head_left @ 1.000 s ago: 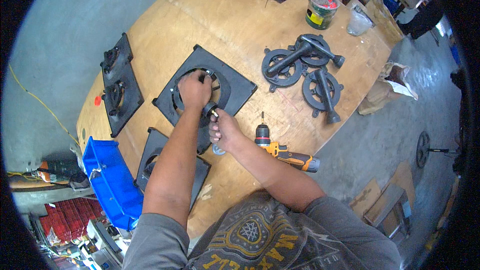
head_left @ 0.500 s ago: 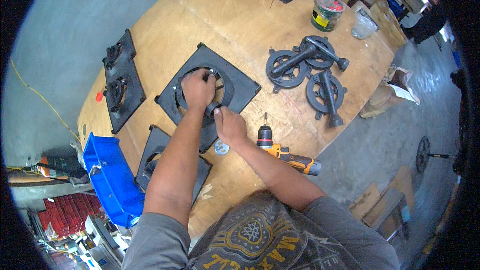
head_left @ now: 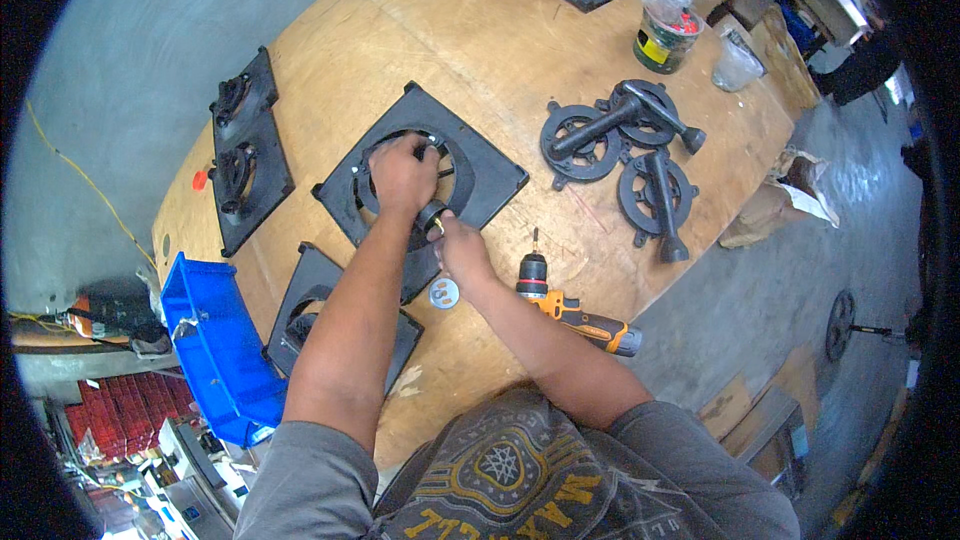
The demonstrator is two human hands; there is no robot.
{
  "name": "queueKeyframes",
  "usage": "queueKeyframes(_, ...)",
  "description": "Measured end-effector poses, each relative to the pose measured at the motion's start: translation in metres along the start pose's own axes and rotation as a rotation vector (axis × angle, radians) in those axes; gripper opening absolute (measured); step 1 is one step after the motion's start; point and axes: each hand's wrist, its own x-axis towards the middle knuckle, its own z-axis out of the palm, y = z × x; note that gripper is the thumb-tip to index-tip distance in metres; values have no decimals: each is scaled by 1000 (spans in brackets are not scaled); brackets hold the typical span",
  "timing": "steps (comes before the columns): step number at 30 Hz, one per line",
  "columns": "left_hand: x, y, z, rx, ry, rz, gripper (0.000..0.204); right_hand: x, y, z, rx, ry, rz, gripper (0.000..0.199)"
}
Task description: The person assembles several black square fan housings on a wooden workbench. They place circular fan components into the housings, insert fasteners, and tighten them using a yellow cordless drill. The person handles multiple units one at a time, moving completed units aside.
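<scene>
A square black metal plate (head_left: 470, 145) with a round opening lies before me. My left hand (head_left: 403, 175) is closed over that opening, its fingers curled around a black cast burner that it mostly hides. The burner's tube end (head_left: 430, 215) sticks out below the wrist, toward me. Right at this tube end, my right hand (head_left: 463, 248) is closed, with a small brass-coloured piece (head_left: 438, 226) showing at its fingertips; the rest of its grip is hidden. A round silvery disc (head_left: 444, 292) with holes lies just below the right hand.
A yellow-black cordless drill (head_left: 570, 312) lies to the right. Beyond it are several black ring burners (head_left: 655, 195) and a tub (head_left: 665, 40) with a plastic bag. More black plates (head_left: 255, 170) lie left, beside a blue bin (head_left: 215, 350) at the table edge.
The right hand has shifted slightly down from the burner's tube end, and a brass-coloured piece now shows there. The left hand stays over the opening. The whole view has shifted a little.
</scene>
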Motion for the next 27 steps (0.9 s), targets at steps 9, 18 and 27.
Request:
queueKeyframes(9, -1, -4, 1, 6, 23, 15, 26, -5, 9, -2, -911, 293, -661, 35)
queueKeyframes(18, -1, -4, 1, -4, -1, -1, 26, 1, 5, 1, 429, -129, 229, 34)
queueKeyframes(27, -2, -1, -2, -13, -27, -11, 25, -16, -2, -4, -942, 256, -648, 33)
